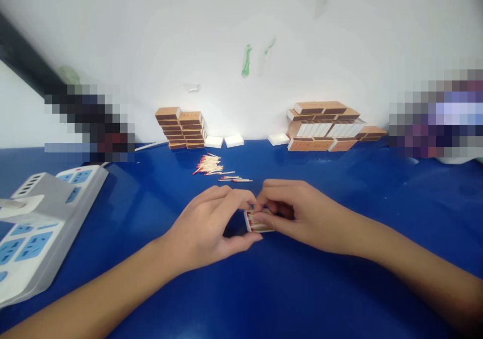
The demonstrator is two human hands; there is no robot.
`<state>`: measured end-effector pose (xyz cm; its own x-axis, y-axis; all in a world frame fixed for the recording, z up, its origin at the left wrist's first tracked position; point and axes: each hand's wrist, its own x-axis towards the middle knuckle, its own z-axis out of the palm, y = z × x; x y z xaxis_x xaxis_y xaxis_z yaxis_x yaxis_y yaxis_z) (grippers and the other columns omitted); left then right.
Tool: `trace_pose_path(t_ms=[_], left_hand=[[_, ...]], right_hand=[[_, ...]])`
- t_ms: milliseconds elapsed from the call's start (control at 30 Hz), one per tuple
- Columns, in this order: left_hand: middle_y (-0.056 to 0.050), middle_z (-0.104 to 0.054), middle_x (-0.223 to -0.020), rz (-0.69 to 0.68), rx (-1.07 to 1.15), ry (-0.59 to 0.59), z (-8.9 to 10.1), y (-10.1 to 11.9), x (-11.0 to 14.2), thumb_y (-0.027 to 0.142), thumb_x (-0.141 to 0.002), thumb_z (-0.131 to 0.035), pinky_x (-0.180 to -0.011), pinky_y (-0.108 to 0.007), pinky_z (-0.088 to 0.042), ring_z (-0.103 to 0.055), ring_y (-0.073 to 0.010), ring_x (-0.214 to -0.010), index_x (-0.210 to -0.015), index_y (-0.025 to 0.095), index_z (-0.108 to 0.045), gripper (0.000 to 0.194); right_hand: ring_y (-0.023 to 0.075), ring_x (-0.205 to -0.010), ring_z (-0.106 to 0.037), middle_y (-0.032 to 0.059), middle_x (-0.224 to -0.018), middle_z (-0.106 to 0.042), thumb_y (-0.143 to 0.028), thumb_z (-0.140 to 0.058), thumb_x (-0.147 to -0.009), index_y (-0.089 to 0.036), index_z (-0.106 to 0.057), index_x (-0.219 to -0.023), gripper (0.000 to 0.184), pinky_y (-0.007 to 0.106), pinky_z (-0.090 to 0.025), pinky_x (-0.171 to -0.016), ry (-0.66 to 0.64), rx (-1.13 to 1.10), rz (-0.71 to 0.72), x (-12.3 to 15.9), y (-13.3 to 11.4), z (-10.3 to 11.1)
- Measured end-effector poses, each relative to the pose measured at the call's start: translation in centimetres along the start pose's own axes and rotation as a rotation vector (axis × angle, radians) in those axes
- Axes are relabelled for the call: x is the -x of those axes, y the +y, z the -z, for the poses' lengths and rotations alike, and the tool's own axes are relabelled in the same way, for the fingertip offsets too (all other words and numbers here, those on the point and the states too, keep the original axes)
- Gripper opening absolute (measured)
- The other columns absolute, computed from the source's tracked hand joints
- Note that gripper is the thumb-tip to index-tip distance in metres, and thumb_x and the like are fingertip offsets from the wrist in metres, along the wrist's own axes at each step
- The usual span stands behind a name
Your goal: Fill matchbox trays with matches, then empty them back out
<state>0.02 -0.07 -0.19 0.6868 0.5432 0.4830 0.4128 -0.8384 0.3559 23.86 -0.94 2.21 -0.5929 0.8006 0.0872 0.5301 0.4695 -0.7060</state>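
Observation:
A small white matchbox tray [247,222] lies on the blue table in front of me, with red-tipped matches [256,217] inside it. My left hand [211,223] grips the tray at its left end, thumb on the near side and index finger on the far side. Over the tray, my right hand [298,208] has its thumb and fingers pinched together on the matches; its fingertips are partly hidden, and the hand covers the tray's right end. Beyond my hands lies a pile of loose matches [210,164], with several more matches [236,179] spread just nearer.
Stacked matchboxes [179,128] stand by the wall at left, and a larger matchbox stack [320,128] stands at right. Between them are white trays [234,140]. A big white power strip [56,228] occupies the table's left side. Blurred areas lie at both sides.

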Motion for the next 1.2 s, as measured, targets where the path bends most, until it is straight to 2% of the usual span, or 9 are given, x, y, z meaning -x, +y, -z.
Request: trace_pose_path(t_ms=[167, 267, 433, 567, 667, 800, 900, 1100, 1200], left_hand=[[-0.001, -0.072, -0.099, -0.020, 0.011, -0.022, 0.2, 0.3, 0.0, 0.034, -0.086, -0.080, -0.079, -0.034, -0.054, -0.068, -0.0186, -0.086, -0.112, 0.021, -0.056, 0.037], [-0.001, -0.073, -0.098, -0.034, 0.018, -0.028, 0.2, 0.4, 0.1, 0.034, -0.085, -0.080, -0.080, -0.035, -0.054, -0.067, -0.0187, -0.086, -0.109, 0.021, -0.058, 0.035], [-0.002, -0.073, -0.099, -0.028, 0.014, -0.011, 0.2, 0.2, -0.1, 0.033, -0.086, -0.080, -0.082, -0.036, -0.055, -0.067, -0.0190, -0.087, -0.111, 0.021, -0.058, 0.035], [-0.002, -0.074, -0.100, -0.007, 0.001, 0.007, 0.1, -0.1, -0.1, 0.032, -0.088, -0.078, -0.083, -0.037, -0.056, -0.068, -0.0202, -0.087, -0.111, 0.022, -0.058, 0.032], [-0.003, -0.074, -0.102, 0.039, -0.010, 0.044, 0.1, -0.2, -0.1, 0.032, -0.088, -0.077, -0.084, -0.038, -0.057, -0.069, -0.0210, -0.089, -0.112, 0.022, -0.058, 0.032], [-0.002, -0.073, -0.102, 0.118, -0.012, 0.066, 0.1, -0.1, -0.1, 0.034, -0.087, -0.078, -0.083, -0.037, -0.058, -0.070, -0.0207, -0.091, -0.111, 0.024, -0.059, 0.032], [-0.001, -0.073, -0.105, 0.159, -0.004, 0.056, 0.0, -0.2, -0.1, 0.035, -0.086, -0.079, -0.085, -0.038, -0.059, -0.072, -0.0210, -0.095, -0.114, 0.025, -0.056, 0.037], [-0.001, -0.073, -0.110, 0.202, 0.014, -0.006, -0.2, -0.3, 0.0, 0.035, -0.085, -0.079, -0.091, -0.040, -0.059, -0.073, -0.0222, -0.103, -0.121, 0.026, -0.051, 0.047], [-0.002, -0.073, -0.111, 0.192, 0.019, -0.024, -0.2, -0.2, 0.0, 0.035, -0.087, -0.078, -0.091, -0.040, -0.059, -0.072, -0.0223, -0.104, -0.121, 0.026, -0.050, 0.044]], right_hand=[[0.0121, -0.070, -0.054, 0.0000, -0.082, -0.062, -0.028, -0.067, -0.096, -0.020, -0.071, -0.095, 0.009, 0.026, -0.041, -0.065, 0.180, 0.144, 0.006, -2.8, 1.4, 0.8], [0.0153, -0.083, -0.058, 0.0034, -0.095, -0.063, -0.031, -0.073, -0.093, -0.019, -0.070, -0.106, 0.018, 0.028, -0.044, -0.074, 0.125, 0.215, 0.046, -5.5, 2.5, 0.8], [0.0166, -0.087, -0.058, 0.0055, -0.096, -0.062, -0.026, -0.066, -0.099, -0.017, -0.068, -0.094, 0.011, 0.029, -0.044, -0.075, 0.021, 0.276, 0.046, -7.7, 2.9, 0.3], [0.0162, -0.081, -0.059, 0.0069, -0.100, -0.063, -0.025, -0.058, -0.103, -0.016, -0.065, -0.093, 0.015, 0.029, -0.043, -0.072, -0.035, 0.363, -0.070, -6.6, 2.4, 0.3], [0.0163, -0.079, -0.060, 0.0068, -0.101, -0.064, -0.025, -0.055, -0.104, -0.017, -0.063, -0.093, 0.016, 0.029, -0.043, -0.071, -0.053, 0.406, -0.129, -4.9, 2.1, 1.1], [0.0173, -0.081, -0.060, 0.0062, -0.103, -0.063, -0.034, -0.049, -0.107, -0.019, -0.060, -0.096, 0.022, 0.030, -0.043, -0.072, 0.006, 0.393, -0.121, -2.3, 1.4, 2.8], [0.0169, -0.080, -0.060, 0.0050, -0.101, -0.064, -0.036, -0.048, -0.108, -0.020, -0.060, -0.095, 0.024, 0.029, -0.043, -0.070, -0.012, 0.395, -0.100, -0.8, 0.6, 3.3], [0.0173, -0.074, -0.060, 0.0061, -0.095, -0.064, -0.019, -0.054, -0.103, -0.018, -0.064, -0.091, 0.016, 0.029, -0.041, -0.064, -0.071, 0.555, 0.034, -0.2, -0.4, 1.1], [0.0162, -0.072, -0.060, 0.0061, -0.096, -0.063, -0.019, -0.058, -0.102, -0.018, -0.065, -0.092, 0.012, 0.029, -0.041, -0.062, -0.078, 0.538, 0.048, -0.5, -0.6, 0.4]])
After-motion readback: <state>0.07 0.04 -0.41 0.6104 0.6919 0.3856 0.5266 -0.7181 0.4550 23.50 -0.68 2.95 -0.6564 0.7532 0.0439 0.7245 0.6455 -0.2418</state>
